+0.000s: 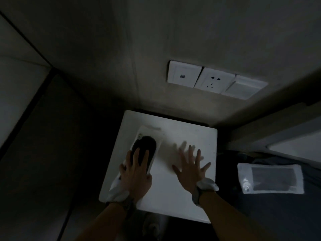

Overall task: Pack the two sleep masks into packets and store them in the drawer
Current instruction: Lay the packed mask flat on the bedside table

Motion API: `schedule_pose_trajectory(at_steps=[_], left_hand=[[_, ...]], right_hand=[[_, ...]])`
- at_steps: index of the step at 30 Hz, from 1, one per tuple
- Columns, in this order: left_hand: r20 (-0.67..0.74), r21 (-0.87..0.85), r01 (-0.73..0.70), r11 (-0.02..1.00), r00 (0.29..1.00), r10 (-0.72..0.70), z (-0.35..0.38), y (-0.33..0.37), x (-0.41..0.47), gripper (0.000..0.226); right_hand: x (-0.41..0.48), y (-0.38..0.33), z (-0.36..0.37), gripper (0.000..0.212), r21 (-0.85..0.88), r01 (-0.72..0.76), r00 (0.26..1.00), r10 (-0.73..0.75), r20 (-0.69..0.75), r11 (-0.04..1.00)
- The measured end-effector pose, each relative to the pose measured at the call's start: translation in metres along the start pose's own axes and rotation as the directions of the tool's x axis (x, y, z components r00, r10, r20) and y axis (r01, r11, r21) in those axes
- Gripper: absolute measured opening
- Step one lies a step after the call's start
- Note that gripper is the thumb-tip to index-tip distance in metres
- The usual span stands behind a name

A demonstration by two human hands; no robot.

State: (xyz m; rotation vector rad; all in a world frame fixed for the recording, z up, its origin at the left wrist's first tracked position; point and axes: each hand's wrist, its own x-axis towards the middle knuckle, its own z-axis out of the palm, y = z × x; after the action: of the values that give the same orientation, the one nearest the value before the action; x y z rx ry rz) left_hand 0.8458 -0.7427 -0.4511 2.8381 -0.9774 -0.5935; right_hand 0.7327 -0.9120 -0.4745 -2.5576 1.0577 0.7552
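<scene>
In dim light, a clear packet (146, 132) with a dark sleep mask (145, 146) inside lies on the left half of a small white table top (182, 202). My left hand (136, 173) presses flat on the packet's near end, fingers spread over the mask. To its right, my right hand (190, 168) is held over the bare table top with fingers spread wide, holding nothing; it is blurred. A second packet (270, 178) holding another dark mask lies on a dark surface to the right of the table.
The wall behind the table carries three white plates: a switch (183, 73), a socket (213, 80) and a blank plate (243, 87). A pale padded panel stands at the left. A light ledge runs along the right. The floor below is dark.
</scene>
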Motion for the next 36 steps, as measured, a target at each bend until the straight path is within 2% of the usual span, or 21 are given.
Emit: schedule_pose_trajectory(at_steps=[4,9,13,20,27,32,36], left_hand=[[-0.046,-0.002,0.019,1.000,0.999,-0.019,0.014,0.004,0.025,0.091],[-0.097,0.015,0.070,0.997,0.993,-0.068,0.034,0.007,0.052,0.085],[-0.110,0.043,0.061,0.997,0.992,-0.056,0.046,0.007,0.053,0.085],[-0.112,-0.001,0.147,0.989,0.983,-0.146,0.051,0.005,0.052,0.082],[-0.126,-0.007,0.124,0.992,0.984,-0.124,0.056,0.012,0.047,0.071],[-0.107,0.037,0.111,0.993,0.988,-0.107,0.059,0.012,0.045,0.073],[-0.110,0.081,0.025,0.996,0.994,-0.016,0.052,0.021,0.036,0.075]], right_hand=[[0.014,0.007,0.031,0.075,-0.100,0.028,0.998,-0.033,-0.050,0.995],[0.018,0.010,0.046,0.078,-0.043,0.014,0.986,-0.021,-0.164,0.999],[0.021,0.012,0.053,0.078,-0.048,0.012,0.976,-0.022,-0.215,0.999],[0.024,0.014,0.059,0.078,-0.058,0.011,0.976,-0.023,-0.219,0.998],[0.022,0.019,0.063,0.076,-0.017,0.044,0.966,-0.047,-0.255,0.999],[0.025,0.017,0.060,0.075,-0.010,0.079,0.962,-0.079,-0.262,0.997],[0.019,0.018,0.057,0.072,0.030,0.082,0.959,-0.070,-0.275,0.996]])
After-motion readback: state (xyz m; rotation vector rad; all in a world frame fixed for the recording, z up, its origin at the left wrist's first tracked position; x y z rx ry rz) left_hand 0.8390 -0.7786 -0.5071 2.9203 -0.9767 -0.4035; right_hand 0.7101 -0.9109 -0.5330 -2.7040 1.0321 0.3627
